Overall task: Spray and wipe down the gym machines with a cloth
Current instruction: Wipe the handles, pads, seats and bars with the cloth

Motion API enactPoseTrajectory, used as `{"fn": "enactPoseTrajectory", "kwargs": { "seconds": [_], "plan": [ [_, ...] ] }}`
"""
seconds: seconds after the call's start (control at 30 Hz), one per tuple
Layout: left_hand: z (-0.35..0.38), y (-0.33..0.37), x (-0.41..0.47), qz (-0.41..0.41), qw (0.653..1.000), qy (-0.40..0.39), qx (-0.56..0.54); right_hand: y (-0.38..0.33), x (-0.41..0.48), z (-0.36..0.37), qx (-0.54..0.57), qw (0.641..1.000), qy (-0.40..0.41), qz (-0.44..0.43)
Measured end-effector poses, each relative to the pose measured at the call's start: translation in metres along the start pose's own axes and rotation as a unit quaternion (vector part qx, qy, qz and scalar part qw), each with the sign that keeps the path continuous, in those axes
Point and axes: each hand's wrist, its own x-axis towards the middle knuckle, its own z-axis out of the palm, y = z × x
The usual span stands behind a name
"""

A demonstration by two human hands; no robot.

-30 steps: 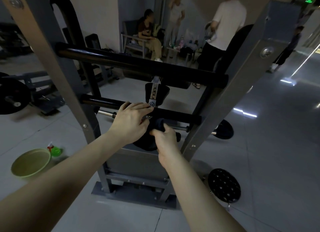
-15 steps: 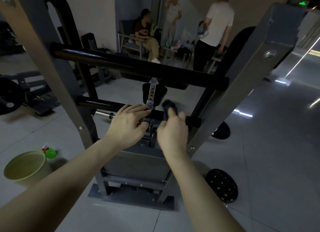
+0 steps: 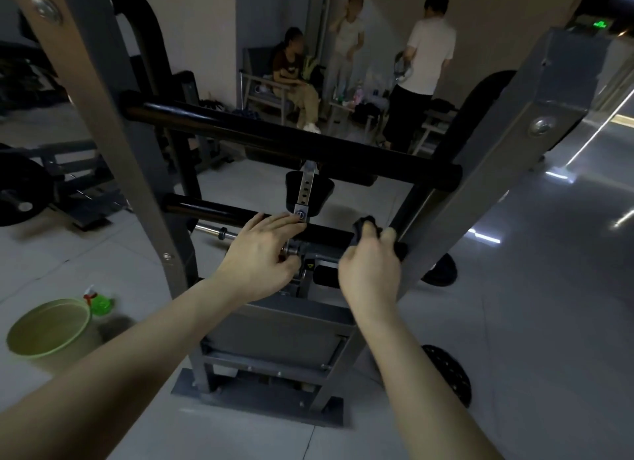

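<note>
Gripping cloth (image 3: 364, 223), right hand (image 3: 372, 267) sits beside triangle label (image 3: 310, 266).

The left hand (image 3: 260, 257) rested on the machine's lower bar (image 3: 212, 211), left of the right hand (image 3: 372, 271) gripping a cloth (image 3: 364, 224) against that bar, beneath the upper bar (image 3: 274, 134); a basin (image 3: 20, 343) sat on the floor (image 3: 531, 322) far left, a spray bottle (image 3: 97, 300) just behind it.
</note>
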Motion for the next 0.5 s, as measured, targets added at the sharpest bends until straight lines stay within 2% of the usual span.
{"fn": "enactPoseTrajectory", "kwargs": {
  "seconds": [0.07,0.13,0.23,0.3,0.4,0.43,0.5],
  "plan": [
    [-0.003,-0.005,-0.002,0.024,0.999,-0.008,0.031,-0.017,-0.005,0.007,0.026,1.0,-0.01,-0.008],
    [-0.006,-0.011,-0.004,0.028,0.997,0.017,0.065,-0.034,-0.009,0.014,0.041,0.998,-0.052,-0.025],
    [-0.014,-0.021,-0.008,-0.015,0.992,0.07,0.1,-0.055,-0.013,0.021,0.113,0.977,-0.151,-0.103],
    [-0.02,-0.031,-0.014,-0.03,0.989,0.077,0.124,-0.055,-0.009,0.021,0.179,0.96,-0.182,-0.115],
    [-0.021,-0.045,-0.027,-0.027,0.987,0.062,0.146,-0.028,0.003,0.005,0.276,0.954,-0.112,-0.046],
    [-0.021,-0.047,-0.03,-0.023,0.988,0.05,0.147,-0.015,0.008,-0.002,0.278,0.958,-0.061,-0.022],
    [-0.019,-0.048,-0.031,-0.023,0.989,0.043,0.138,0.005,0.013,-0.012,0.206,0.978,0.023,0.013]
  ]
}}
